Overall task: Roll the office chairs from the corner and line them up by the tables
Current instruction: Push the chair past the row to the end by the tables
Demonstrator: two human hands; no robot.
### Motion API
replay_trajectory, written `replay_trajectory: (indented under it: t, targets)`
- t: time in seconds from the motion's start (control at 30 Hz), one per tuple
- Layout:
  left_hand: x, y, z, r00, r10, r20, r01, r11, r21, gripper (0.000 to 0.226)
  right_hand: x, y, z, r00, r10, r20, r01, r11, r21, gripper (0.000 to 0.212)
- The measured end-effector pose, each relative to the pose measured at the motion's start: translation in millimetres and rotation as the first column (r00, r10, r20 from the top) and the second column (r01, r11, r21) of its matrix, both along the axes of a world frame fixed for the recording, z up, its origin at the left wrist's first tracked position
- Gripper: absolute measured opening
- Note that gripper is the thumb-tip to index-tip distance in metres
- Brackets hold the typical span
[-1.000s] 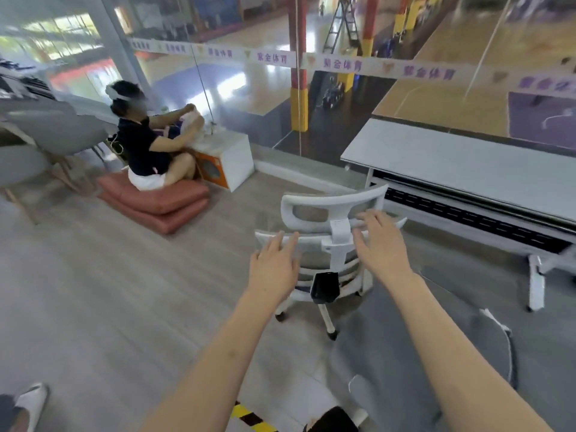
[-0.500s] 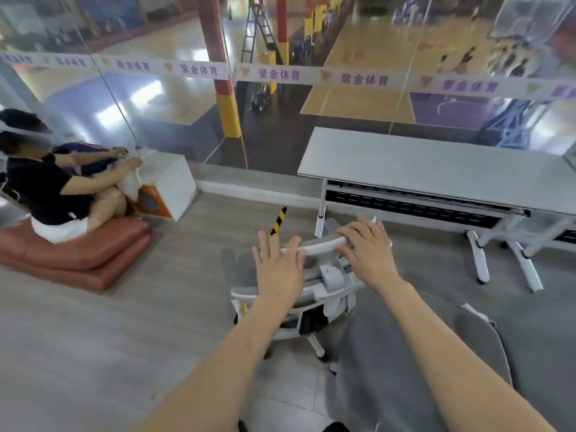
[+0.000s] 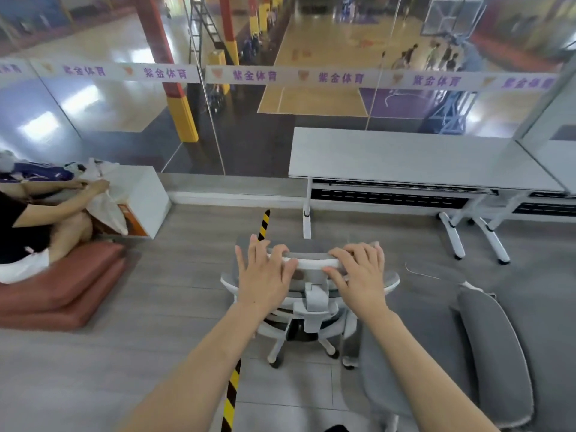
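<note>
A white-framed office chair (image 3: 314,304) with a grey mesh back stands on its castors right in front of me, its back toward me. My left hand (image 3: 263,274) rests on the left end of its headrest (image 3: 311,260), fingers curled over the top. At the right end my right hand (image 3: 361,274) grips the same headrest. The grey table (image 3: 414,157) on white legs stands just beyond the chair, to the right, along the glass wall.
A person sits on red cushions (image 3: 59,291) at the left beside a white box (image 3: 140,194). Black-and-yellow tape (image 3: 232,391) runs along the floor under the chair. Another grey chair (image 3: 495,353) is close at my lower right. A second table (image 3: 558,141) adjoins at far right.
The chair has rolled and turned toward the table, which has come closer and more central. Both hands have settled onto the headrest. The seated person has slid to the left edge.
</note>
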State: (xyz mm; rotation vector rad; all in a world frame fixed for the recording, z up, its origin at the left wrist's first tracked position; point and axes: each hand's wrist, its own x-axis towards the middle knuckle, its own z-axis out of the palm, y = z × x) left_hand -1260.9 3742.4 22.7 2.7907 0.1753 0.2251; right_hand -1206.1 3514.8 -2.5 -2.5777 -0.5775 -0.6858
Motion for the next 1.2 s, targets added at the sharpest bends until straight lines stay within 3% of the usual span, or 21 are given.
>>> replay_trajectory:
  t: [0.2, 0.27, 0.33, 0.43, 0.53, 0.83, 1.2]
  targets:
    - [-2.7, 24.0, -6.4, 0.998, -0.058, 0.015, 0.059, 0.996, -0.063, 0.059, -12.7, 14.8, 2.8, 1.0, 0.007, 0.005, -0.008, 0.998, 0.069, 0.039]
    - [-6.0, 32.2, -14.2, 0.999, -0.035, 0.005, 0.035, 0.987, -0.16, 0.07, -15.4, 6.5, -0.1, 1.0, 0.021, -0.022, -0.017, 0.991, 0.13, 0.052]
    - [-11.2, 42.4, -25.6, 0.997, 0.021, -0.071, -0.038, 0.968, -0.25, 0.087, -18.0, -4.9, -5.5, 0.984, -0.028, -0.177, 0.066, 0.975, 0.214, 0.08]
    - [-16.3, 56.3, -41.3, 0.962, 0.09, -0.259, -0.159, 0.952, -0.26, 0.109, -18.6, -21.6, -22.4, 0.887, -0.081, -0.454, 0.244, 0.917, 0.314, 0.11]
    - [-13.0, 61.6, -45.1, 0.891, 0.063, -0.449, -0.185, 0.955, -0.233, 0.12, -11.3, -29.3, -44.2, 0.807, -0.124, -0.577, 0.281, 0.94, 0.192, 0.121]
    - [8.0, 55.8, -46.7, 0.795, 0.104, -0.598, -0.284, 0.934, -0.216, 0.143, 22.1, -38.6, -62.9, 0.713, -0.229, -0.663, 0.31, 0.951, 0.004, 0.13]
    - [80.7, 73.7, -44.4, 0.813, 0.105, -0.573, -0.285, 0.93, -0.234, 0.138, 91.3, -20.1, -60.9, 0.732, -0.231, -0.641, 0.322, 0.946, 0.026, 0.126]
